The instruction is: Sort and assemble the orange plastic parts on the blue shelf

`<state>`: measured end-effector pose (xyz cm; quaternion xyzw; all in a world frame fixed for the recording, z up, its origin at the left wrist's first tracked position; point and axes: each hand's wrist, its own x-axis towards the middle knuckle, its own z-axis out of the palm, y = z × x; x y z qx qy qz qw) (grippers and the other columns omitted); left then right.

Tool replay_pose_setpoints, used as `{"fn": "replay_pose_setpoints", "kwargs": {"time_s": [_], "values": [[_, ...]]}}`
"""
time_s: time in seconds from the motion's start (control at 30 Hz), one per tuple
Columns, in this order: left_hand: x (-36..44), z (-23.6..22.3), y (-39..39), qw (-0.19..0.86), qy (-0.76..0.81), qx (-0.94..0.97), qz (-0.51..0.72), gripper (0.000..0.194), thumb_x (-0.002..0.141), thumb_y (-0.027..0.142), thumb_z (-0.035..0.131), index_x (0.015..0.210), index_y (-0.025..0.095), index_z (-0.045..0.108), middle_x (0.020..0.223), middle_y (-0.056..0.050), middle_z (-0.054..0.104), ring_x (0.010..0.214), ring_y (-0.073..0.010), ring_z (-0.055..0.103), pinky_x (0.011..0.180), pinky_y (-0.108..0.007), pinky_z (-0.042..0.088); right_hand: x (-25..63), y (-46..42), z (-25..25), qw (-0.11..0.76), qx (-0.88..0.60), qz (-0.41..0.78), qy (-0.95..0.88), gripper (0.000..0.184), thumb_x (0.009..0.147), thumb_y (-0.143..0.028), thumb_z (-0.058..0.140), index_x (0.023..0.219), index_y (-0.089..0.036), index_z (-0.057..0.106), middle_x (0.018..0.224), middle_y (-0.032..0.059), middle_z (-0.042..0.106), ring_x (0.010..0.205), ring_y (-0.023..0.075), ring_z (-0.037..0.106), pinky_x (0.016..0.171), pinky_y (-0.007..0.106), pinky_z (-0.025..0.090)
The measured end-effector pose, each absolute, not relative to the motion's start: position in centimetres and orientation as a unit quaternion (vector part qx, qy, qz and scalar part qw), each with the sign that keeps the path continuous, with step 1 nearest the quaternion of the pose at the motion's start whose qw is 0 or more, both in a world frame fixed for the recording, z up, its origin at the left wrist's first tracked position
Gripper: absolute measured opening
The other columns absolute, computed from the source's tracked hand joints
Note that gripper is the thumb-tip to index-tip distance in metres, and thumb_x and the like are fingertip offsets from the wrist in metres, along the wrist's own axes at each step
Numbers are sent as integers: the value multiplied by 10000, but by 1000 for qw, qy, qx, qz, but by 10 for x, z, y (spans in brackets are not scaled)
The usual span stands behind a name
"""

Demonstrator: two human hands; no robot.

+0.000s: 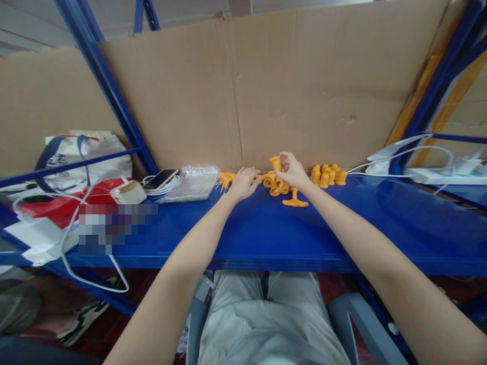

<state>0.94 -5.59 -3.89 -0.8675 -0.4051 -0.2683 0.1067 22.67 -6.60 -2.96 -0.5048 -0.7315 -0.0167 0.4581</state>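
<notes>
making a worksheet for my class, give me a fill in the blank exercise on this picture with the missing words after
The person's hand holding up a flared orange plastic cup is the ____ one.
The colour of the smooth, flat work surface is ____.
The tall brown panel standing behind it is made of ____.
In the picture, the flat clear plastic packaging lies to the ____ of the grouped orange plastic cups.

Missing words: right; blue; cardboard; left
</notes>
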Motion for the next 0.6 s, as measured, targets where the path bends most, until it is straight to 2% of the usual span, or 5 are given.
{"fn": "replay_pose_setpoints", "kwargs": {"time_s": [0.13, 0.23, 0.33, 0.47, 0.6], "values": [[14, -34, -62, 118, -377, -871, -291, 410, 1029, 325, 433, 1374, 177, 598, 1439, -120, 628, 1402, -255, 514, 1247, -539, 273, 211, -70, -22, 536, -436, 59, -721, 580, 753, -290, 591, 1320, -184, 526, 1143, 100, 681, 897, 212, 642, 808, 352, 513], [16, -33, -62, 127, -366, -873, -298, 372, 1034, 304, 430, 1333, 186, 615, 1401, -115, 654, 1370, -246, 541, 1243, -542, 279, 203, -76, -18, 547, -402, 109, -727, 394, 735, -303, 598, 1116, -201, 594, 1023, 56, 691, 902, 213, 632, 821, 362, 515], [15, -33, -57, 134, -367, -872, -295, 326, 1031, 243, 412, 1249, 182, 646, 1306, -107, 702, 1265, -224, 611, 1237, -533, 297, 203, -78, -18, 533, -384, 132, -742, 263, 735, -335, 615, 963, -204, 595, 953, 38, 691, 877, 204, 628, 807, 354, 515], [9, -31, -55, 159, -354, -877, -285, 296, 1014, 215, 431, 1186, 198, 671, 1159, -80, 733, 1152, -215, 647, 1246, -539, 282, 210, -80, -19, 454, -397, 90, -793, 244, 795, -321, 595, 1001, -193, 628, 1007, 62, 721, 902, 216, 651, 811, 348, 504], [5, -29, -58, 179, -329, -890, -261, 296, 1005, 236, 466, 1197, 204, 689, 1060, -73, 725, 1109, -227, 647, 1242, -534, 292, 213, -88, -18, 288, -450, -70, -842, 268, 878, -284, 593, 1104, -168, 678, 1162, 136, 734, 1087, 288, 650, 944, 403, 428]]}}
